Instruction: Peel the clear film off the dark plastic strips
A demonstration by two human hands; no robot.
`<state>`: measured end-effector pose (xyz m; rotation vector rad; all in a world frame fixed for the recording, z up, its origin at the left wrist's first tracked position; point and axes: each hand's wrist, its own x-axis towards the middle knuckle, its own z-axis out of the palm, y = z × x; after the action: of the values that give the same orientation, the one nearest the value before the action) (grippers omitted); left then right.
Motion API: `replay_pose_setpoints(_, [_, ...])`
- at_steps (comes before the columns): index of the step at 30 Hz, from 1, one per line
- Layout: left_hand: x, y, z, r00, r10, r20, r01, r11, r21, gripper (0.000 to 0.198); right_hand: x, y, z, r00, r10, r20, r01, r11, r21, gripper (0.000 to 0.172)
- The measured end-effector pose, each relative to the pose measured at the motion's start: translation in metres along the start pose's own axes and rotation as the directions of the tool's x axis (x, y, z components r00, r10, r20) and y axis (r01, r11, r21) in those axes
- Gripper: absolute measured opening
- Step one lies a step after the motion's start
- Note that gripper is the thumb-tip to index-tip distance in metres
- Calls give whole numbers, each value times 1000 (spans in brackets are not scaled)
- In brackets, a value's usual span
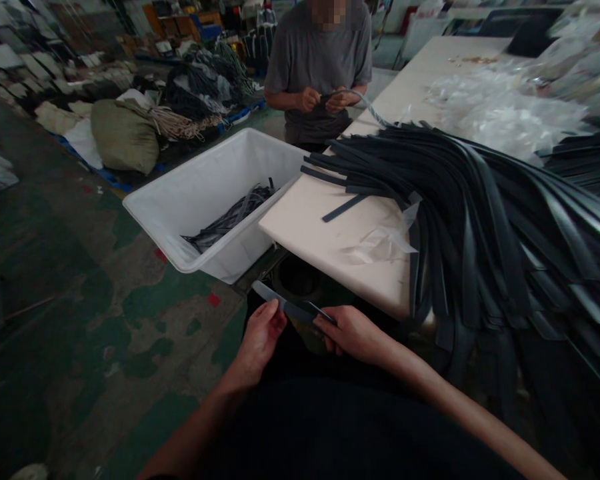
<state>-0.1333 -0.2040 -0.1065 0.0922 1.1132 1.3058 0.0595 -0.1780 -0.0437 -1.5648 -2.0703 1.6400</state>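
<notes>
I look through the head camera, and I have the dark strip (296, 311) in the lower middle of the frame, between my two hands. Its long axis is slanted: one end points to the upper left, and from there the strip runs down and to the right, into the right hand (354, 329).

The left hand (261, 331) pinches the strip between thumb and fingers, a little short of the upper-left end, so a short tip is free beyond the thumb. The right hand has its fingers curled around the other part, with almost no gap in the grip. At these fingers a thin dark edge is visible; I cannot tell if it is a fold of the same strip or a separate piece.

The left hand is the nearer one to the free tip, and also to the white bin (173, 195) at the left of centre, which has some dark strips (227, 219) inside. In the picture the tip appears just beside the near corner of this bin, but I cannot judge the depth. The right hand is nearer to the big bundle of strips (455, 180), which lies over the table (300, 210) and hangs down at the right of the frame. At the upper middle, a co-worker (320, 63) holds a small dark piece.
</notes>
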Motion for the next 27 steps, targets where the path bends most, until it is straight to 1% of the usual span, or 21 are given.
replay_pose_setpoints(4, [-7,-12,11,988,-103,117,96,993,68,33,13,-1,8,998,-25,-49,29,997,71,34])
replay_pose_setpoints(6, [-6,-10,14,989,-93,116,85,994,71,34,14,-1,6,998,-41,-56,46,995,86,33])
replay_pose_setpoints(10, [3,9,14,999,-21,38,19,999,47,32,0,-1,-3,998,-51,-44,55,994,97,33])
replay_pose_setpoints(12, [5,14,15,999,-30,44,27,998,58,32,-5,-2,-5,997,-30,-66,37,994,103,32])
replay_pose_setpoints(15, [2,10,21,991,-82,106,73,993,93,31,-3,-4,-4,995,-14,-99,27,992,126,30])
replay_pose_setpoints(17, [-2,4,25,984,-111,140,96,989,109,31,0,-3,-2,993,-31,-110,48,987,156,29])
replay_pose_setpoints(19, [-6,1,28,979,-130,154,113,987,116,32,2,-1,-2,993,-58,-99,79,973,218,29])
replay_pose_setpoints(21, [-10,4,28,979,-144,142,128,985,116,32,3,4,-4,992,-74,-103,103,945,311,30])
replay_pose_setpoints(22, [-12,7,28,981,-148,128,134,985,110,31,3,7,-6,988,-79,-134,122,927,353,32])
replay_pose_setpoints(24, [-15,14,25,982,-160,96,152,985,86,29,2,13,-10,966,-92,-240,185,898,400,36])
replay_pose_setpoints(25, [-16,18,24,982,-170,87,165,984,70,28,1,15,-12,944,-114,-310,237,888,395,36])
replay_pose_setpoints(26, [-17,21,23,979,-184,88,179,982,58,27,0,17,-13,912,-160,-379,307,878,367,35])
replay_pose_setpoints(27, [-18,24,23,975,-197,100,193,980,53,27,-3,17,-13,871,-234,-432,388,867,313,33])
